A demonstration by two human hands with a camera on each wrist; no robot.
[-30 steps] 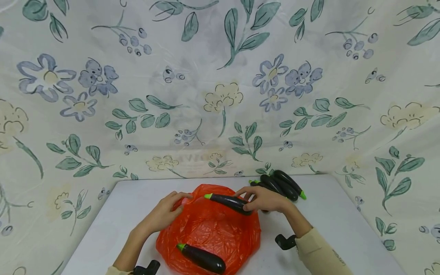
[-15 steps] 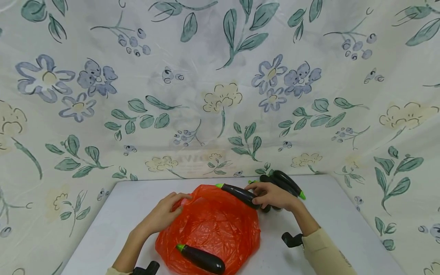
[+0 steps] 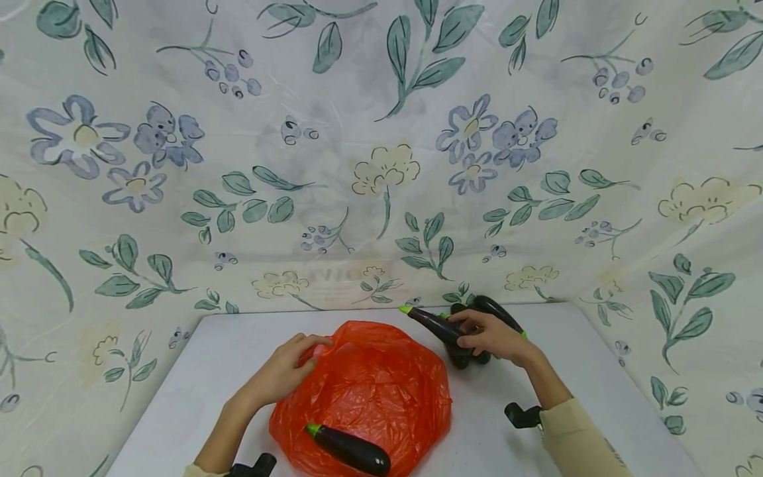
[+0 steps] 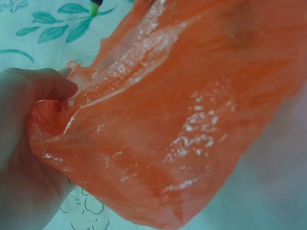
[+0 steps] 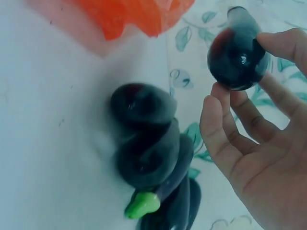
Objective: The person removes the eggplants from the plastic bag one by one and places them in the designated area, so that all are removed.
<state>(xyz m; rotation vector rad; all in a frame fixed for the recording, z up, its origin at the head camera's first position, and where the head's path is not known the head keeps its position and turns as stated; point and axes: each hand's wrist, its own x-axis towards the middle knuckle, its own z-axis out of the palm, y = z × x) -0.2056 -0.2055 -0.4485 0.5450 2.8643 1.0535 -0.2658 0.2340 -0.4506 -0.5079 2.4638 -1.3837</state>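
My left hand [image 3: 287,371] pinches the rim of a red plastic bag [image 3: 369,377] between thumb and fingers; the left wrist view shows the film bunched in the grip. My right hand [image 3: 490,336] holds a dark eggplant [image 3: 434,324] with a green stem end, pinched between thumb and fingertips. That eggplant is over the left side of a pile of eggplants [image 5: 146,158], partly hidden behind the hand in the head view. A separate eggplant [image 3: 352,450] lies at the near part of the red bag, its green end pointing left.
The white table [image 3: 596,384] carries the bag and the pile. Behind it hangs a floral cloth [image 3: 381,165], which also runs along both sides. A black wrist device [image 3: 523,416] sits at the right sleeve, and another black wrist device [image 3: 255,465] at the left.
My right hand has moved the held eggplant rightward from above the bag to over the pile. The left hand and the eggplant at the near part of the bag stay where they were.
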